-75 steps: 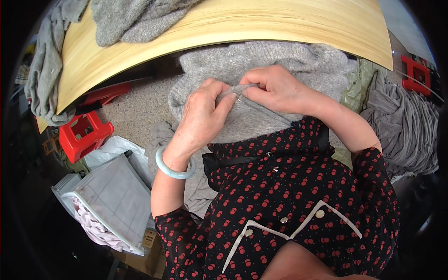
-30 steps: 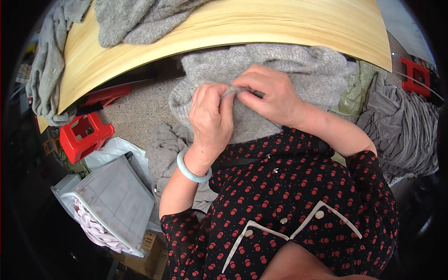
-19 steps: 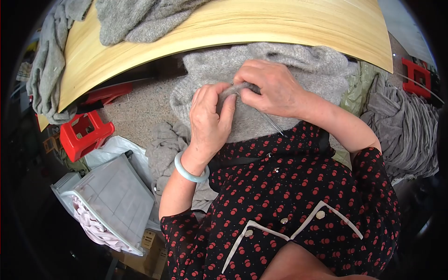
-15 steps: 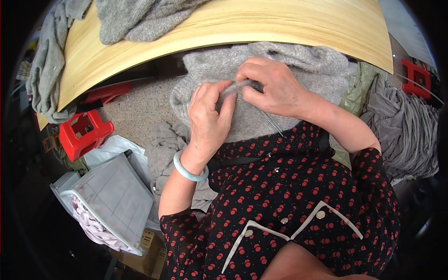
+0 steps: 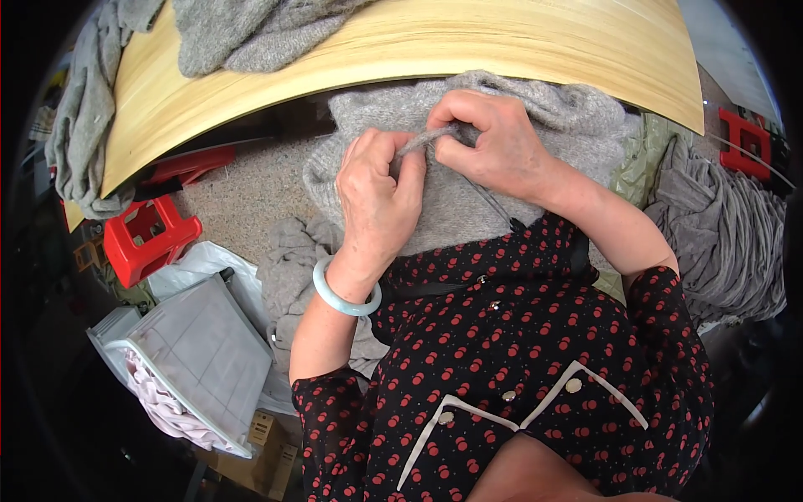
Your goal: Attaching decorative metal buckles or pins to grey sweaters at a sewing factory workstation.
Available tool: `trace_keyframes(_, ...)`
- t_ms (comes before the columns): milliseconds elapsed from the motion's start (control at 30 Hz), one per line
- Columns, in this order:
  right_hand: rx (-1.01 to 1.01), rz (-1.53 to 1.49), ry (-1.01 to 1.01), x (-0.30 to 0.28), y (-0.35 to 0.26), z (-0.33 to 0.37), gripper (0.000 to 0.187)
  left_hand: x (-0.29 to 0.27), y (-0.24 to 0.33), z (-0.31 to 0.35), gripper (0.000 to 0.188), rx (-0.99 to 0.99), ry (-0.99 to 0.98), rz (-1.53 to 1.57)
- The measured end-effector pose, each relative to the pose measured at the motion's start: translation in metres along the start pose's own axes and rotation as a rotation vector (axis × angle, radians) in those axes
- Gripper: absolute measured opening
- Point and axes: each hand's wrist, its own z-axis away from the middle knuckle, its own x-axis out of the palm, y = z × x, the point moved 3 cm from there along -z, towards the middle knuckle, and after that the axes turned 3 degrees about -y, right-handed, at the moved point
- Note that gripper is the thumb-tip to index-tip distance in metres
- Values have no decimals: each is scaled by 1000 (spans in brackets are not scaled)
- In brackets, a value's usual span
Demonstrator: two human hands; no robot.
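Note:
A grey knitted garment (image 5: 452, 205) lies across my lap, and its edge is lifted between my hands. My left hand (image 5: 381, 188), with a pale bangle on its wrist, is closed in a pinch on that edge. Close by on the right, my right hand (image 5: 493, 146) is closed too, thumb and forefinger together at the same raised strip of knit. From under its fingers a slim, dark metal tool (image 5: 492, 201) slants down toward my lap; its kind and its upper end are hidden.
A wooden table (image 5: 401, 54) curves ahead, bearing more grey knitwear (image 5: 259, 38). Left are a red stool (image 5: 150, 238), a pale plastic bin (image 5: 201, 351) with pinkish cloth and a cardboard box (image 5: 255, 460). A heap of grey fabric (image 5: 711, 230) and another red stool (image 5: 744, 142) stand right.
Both hands have shifted slightly, the right one a little up and away and the left one a little rightward. They still pinch the knit edge, and the metal tool has moved slightly with the right hand.

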Motion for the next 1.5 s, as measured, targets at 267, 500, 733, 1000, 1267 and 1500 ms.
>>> trace_keyframes(267,50,-44,-76,1,-2,-1,13,-4,-4,-3,10,5,-65,2)
trace_keyframes(500,54,-32,-36,4,3,-2,13,2,0,-2,10,-64,-81,55)
trace_keyframes(733,227,-129,-120,3,5,-2,14,6,-6,-2,10,-27,-70,67)
trace_keyframes(1000,111,-97,-72,-4,5,5,24,6,-20,0,17,-229,-77,147)
trace_keyframes(1267,119,360,-287,5,-12,39,36,5,-24,-4,18,-393,-144,234)
trace_keyframes(1500,117,113,-208,-10,-4,35,31,-1,-30,-3,18,-376,-237,363)
